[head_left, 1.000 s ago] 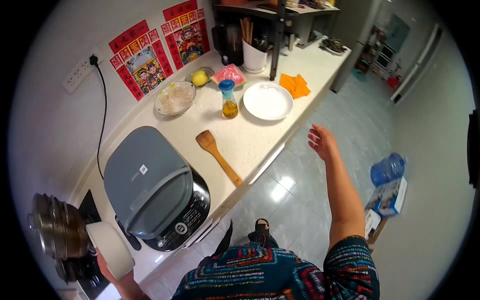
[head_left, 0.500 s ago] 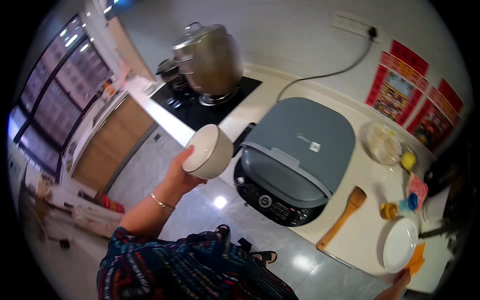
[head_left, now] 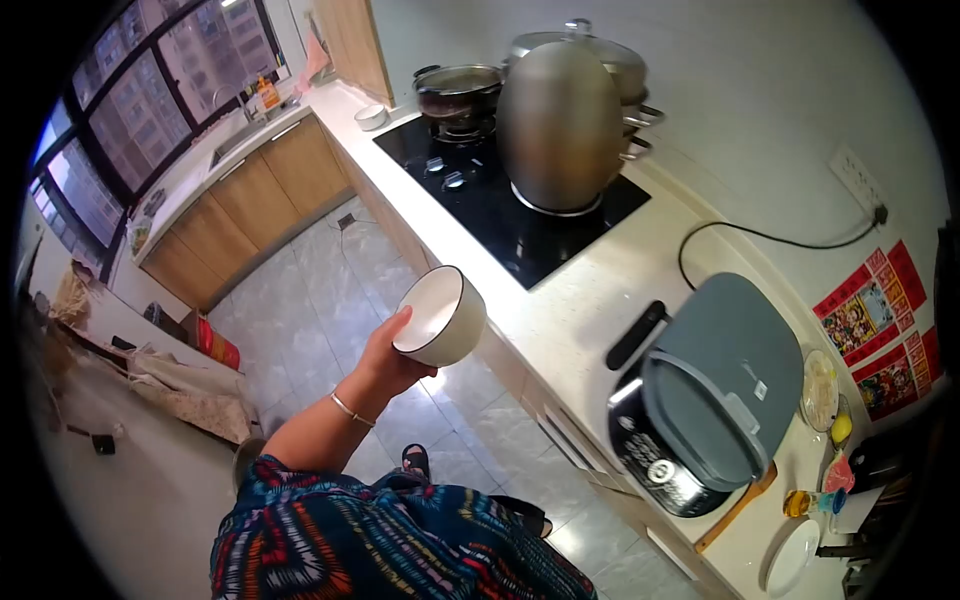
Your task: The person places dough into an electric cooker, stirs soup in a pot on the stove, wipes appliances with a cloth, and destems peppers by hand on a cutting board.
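My left hand (head_left: 388,352) grips a white bowl (head_left: 445,318) with a dark rim, thumb on the near side and fingers beneath. The bowl is tilted, its opening facing left, and nothing shows inside it. It hangs over the floor, left of the counter edge. My right hand is out of view. Nearest the bowl on the counter is a grey rice cooker (head_left: 735,370) with its lid down. A wooden spatula (head_left: 738,510) lies partly hidden by the cooker, and a white plate (head_left: 793,556) is at the lower right.
A large steel pot (head_left: 565,130) and a smaller lidded pot (head_left: 460,95) stand on the black hob (head_left: 540,240). A small white bowl (head_left: 371,117) sits beside it. Further off are a sink (head_left: 240,140) and wooden cabinets (head_left: 250,200). A power cord (head_left: 760,232) runs behind the cooker.
The view has swung left, bringing more of the hob and sink counter into sight. The bowl stays in my left hand. My right hand, earlier beside the plate, has left the picture.
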`<state>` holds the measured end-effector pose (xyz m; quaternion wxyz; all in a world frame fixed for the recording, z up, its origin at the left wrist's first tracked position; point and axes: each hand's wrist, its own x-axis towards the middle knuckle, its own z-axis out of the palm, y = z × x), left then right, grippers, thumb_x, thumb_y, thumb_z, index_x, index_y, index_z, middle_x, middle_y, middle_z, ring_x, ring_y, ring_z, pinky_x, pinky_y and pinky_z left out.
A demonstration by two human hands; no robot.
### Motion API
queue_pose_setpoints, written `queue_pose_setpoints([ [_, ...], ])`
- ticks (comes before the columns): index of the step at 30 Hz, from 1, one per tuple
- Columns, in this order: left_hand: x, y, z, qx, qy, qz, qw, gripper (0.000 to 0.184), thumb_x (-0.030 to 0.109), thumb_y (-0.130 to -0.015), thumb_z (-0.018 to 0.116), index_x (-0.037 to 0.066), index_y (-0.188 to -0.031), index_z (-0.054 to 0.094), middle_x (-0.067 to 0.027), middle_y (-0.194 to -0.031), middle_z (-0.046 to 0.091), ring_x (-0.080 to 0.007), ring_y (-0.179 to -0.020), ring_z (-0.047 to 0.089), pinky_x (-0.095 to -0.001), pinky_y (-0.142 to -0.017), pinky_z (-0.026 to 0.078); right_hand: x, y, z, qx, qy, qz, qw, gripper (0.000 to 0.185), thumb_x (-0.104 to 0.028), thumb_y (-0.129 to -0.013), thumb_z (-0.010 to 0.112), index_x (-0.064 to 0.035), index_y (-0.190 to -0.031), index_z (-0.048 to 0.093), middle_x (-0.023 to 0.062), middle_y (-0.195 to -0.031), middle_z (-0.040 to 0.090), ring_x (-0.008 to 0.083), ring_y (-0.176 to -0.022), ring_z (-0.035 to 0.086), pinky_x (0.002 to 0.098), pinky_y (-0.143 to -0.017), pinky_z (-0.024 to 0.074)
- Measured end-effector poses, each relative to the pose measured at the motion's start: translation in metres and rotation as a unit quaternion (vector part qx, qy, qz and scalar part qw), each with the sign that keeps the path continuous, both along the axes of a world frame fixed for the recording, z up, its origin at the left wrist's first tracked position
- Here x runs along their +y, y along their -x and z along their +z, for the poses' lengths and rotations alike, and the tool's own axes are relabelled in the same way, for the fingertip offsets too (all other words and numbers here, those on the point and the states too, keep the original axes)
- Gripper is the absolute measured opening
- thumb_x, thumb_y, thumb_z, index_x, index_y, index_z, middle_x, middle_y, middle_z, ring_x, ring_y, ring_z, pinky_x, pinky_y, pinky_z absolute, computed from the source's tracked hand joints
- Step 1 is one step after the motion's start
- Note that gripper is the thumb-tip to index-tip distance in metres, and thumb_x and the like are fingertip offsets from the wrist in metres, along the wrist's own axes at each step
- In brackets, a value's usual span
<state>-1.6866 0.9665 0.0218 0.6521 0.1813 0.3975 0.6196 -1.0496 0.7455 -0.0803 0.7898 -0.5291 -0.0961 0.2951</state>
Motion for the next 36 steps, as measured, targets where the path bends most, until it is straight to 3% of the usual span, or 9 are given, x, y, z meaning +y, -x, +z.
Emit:
queue_pose_setpoints([
  [8, -0.029, 0.201, -0.010, 0.044, 0.014, 0.039, 0.998, 0.048, 0.040, -0.085, 0.044, 0.000, -0.113, 0.046, -0.0128, -0.082, 0.061, -0.0221, -0.063, 0.061, -0.0313, -0.044, 0.048, 0.073, 0.268, -0.019, 0.211, -0.064, 0.315, 0.923, 0.043, -0.029, -0.082, 0.053, -0.0029, -0.117, 0.048, 0.0127, -0.114, 0.053, 0.0263, -0.102, 0.053, 0.0435, -0.086, 0.0434],
  [9, -0.032, 0.221, -0.009, 0.050, 0.007, 0.053, 0.997, 0.048, 0.040, -0.085, 0.044, 0.000, -0.112, 0.046, -0.0125, -0.082, 0.061, -0.0217, -0.063, 0.061, -0.0314, -0.044, 0.048, 0.102, 0.312, -0.011, 0.235, -0.032, 0.346, 0.908, 0.048, -0.026, -0.081, 0.053, -0.0014, -0.122, 0.043, 0.0160, -0.118, 0.050, 0.0303, -0.103, 0.053, 0.0475, -0.088, 0.0417],
  [12, -0.035, 0.272, -0.012, 0.058, 0.013, 0.063, 0.996, 0.049, 0.041, -0.084, 0.045, 0.000, -0.112, 0.046, -0.0117, -0.083, 0.060, -0.0221, -0.063, 0.061, -0.0323, -0.045, 0.049, 0.182, 0.419, 0.017, 0.223, 0.018, 0.440, 0.869, 0.049, -0.002, -0.071, 0.054, 0.0019, -0.119, 0.043, 0.0164, -0.111, 0.053, 0.0297, -0.098, 0.055, 0.0435, -0.085, 0.0462],
  [14, -0.031, 0.302, -0.021, 0.057, 0.023, 0.088, 0.994, 0.049, 0.041, -0.084, 0.046, 0.002, -0.113, 0.045, -0.0109, -0.086, 0.059, -0.0230, -0.065, 0.061, -0.0334, -0.045, 0.049, 0.227, 0.477, 0.050, 0.142, 0.029, 0.491, 0.859, 0.051, 0.005, -0.067, 0.051, 0.0047, -0.117, 0.042, 0.0165, -0.105, 0.055, 0.0291, -0.095, 0.057, 0.0396, -0.082, 0.0487],
  [21, 0.013, 0.361, -0.041, 0.048, 0.055, 0.151, 0.986, 0.049, 0.043, -0.083, 0.044, 0.003, -0.111, 0.047, -0.0098, -0.085, 0.060, -0.0233, -0.062, 0.060, -0.0335, -0.043, 0.046, 0.357, 0.610, 0.114, 0.047, 0.056, 0.493, 0.867, 0.047, 0.003, -0.070, 0.052, 0.0001, -0.116, 0.043, 0.0146, -0.107, 0.053, 0.0273, -0.099, 0.054, 0.0380, -0.084, 0.0472],
  [27, 0.067, 0.413, -0.034, 0.060, 0.103, 0.236, 0.965, 0.050, 0.047, -0.084, 0.041, 0.006, -0.113, 0.046, -0.0097, -0.087, 0.059, -0.0242, -0.067, 0.059, -0.0328, -0.043, 0.046, 0.542, 0.715, 0.090, 0.095, -0.072, 0.452, 0.884, 0.048, 0.005, -0.074, 0.054, 0.0005, -0.120, 0.040, 0.0133, -0.106, 0.053, 0.0248, -0.097, 0.055, 0.0360, -0.087, 0.0443],
  [32, 0.101, 0.446, -0.016, 0.089, 0.109, 0.276, 0.951, 0.050, 0.044, -0.084, 0.040, 0.005, -0.114, 0.044, -0.0098, -0.089, 0.058, -0.0236, -0.068, 0.058, -0.0315, -0.042, 0.045, 0.726, 0.757, 0.044, -0.191, -0.003, 0.298, 0.935, 0.055, -0.001, -0.066, 0.059, 0.0010, -0.118, 0.044, 0.0161, -0.108, 0.052, 0.0280, -0.098, 0.053, 0.0332, -0.086, 0.0432],
  [33, 0.107, 0.454, -0.015, 0.088, 0.109, 0.273, 0.952, 0.050, 0.044, -0.084, 0.040, 0.005, -0.114, 0.044, -0.0098, -0.089, 0.058, -0.0236, -0.068, 0.058, -0.0315, -0.042, 0.045, 0.766, 0.751, 0.020, -0.289, 0.039, 0.249, 0.923, 0.058, -0.003, -0.063, 0.061, 0.0007, -0.118, 0.045, 0.0174, -0.109, 0.052, 0.0295, -0.099, 0.053, 0.0336, -0.087, 0.0426],
  [36, 0.127, 0.478, -0.012, 0.128, 0.101, 0.248, 0.955, 0.050, 0.044, -0.084, 0.041, 0.005, -0.114, 0.044, -0.0092, -0.090, 0.058, -0.0230, -0.069, 0.058, -0.0298, -0.043, 0.044, 0.834, 0.749, -0.004, -0.419, 0.125, 0.291, 0.851, 0.063, -0.013, -0.060, 0.063, -0.0063, -0.120, 0.046, 0.0183, -0.117, 0.049, 0.0324, -0.108, 0.048, 0.0362, -0.090, 0.0402],
])
